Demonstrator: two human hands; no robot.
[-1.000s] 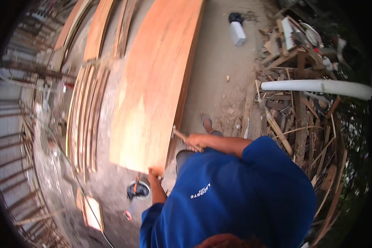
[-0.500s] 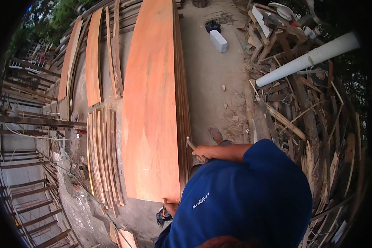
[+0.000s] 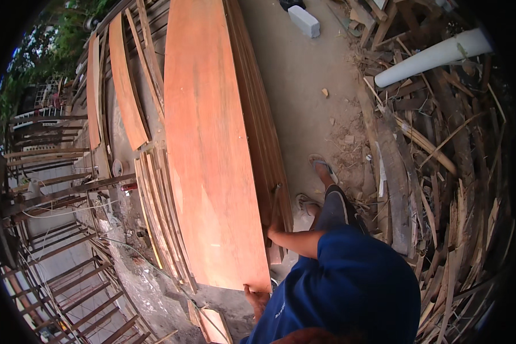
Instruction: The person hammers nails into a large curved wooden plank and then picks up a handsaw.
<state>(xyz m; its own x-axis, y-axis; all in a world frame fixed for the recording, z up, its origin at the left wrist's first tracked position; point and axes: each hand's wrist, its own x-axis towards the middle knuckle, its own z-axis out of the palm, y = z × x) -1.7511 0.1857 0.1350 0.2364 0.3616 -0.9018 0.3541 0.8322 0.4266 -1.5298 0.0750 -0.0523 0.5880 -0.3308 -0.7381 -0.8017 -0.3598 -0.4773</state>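
A long reddish plywood sheet (image 3: 212, 172) lies on top of a stack of boards (image 3: 261, 126), its near end toward me. My left hand (image 3: 258, 301) grips the near edge of the sheet, one fingertip showing on its upper face and the rest partly hidden below. Beside the sheet's right edge, my right hand (image 3: 276, 230) is closed round the handle of a hammer (image 3: 276, 198). The hammer's head points away from me, against the side of the stack, and part of this hand is in shadow.
Narrow wooden strips (image 3: 163, 218) lie left of the sheet, with plywood strips (image 3: 126, 86) farther off. Scrap wood (image 3: 436, 229) is heaped along the right, a white pipe (image 3: 433, 60) across it. A pale block (image 3: 304, 22) sits on the ground ahead. Offcuts (image 3: 212, 324) lie near my left hand.
My view has shifted, showing more of the stack's right side and my sandalled feet. My right hand has brought the hammer in closer to the stack. My left hand stays at the sheet's near edge.
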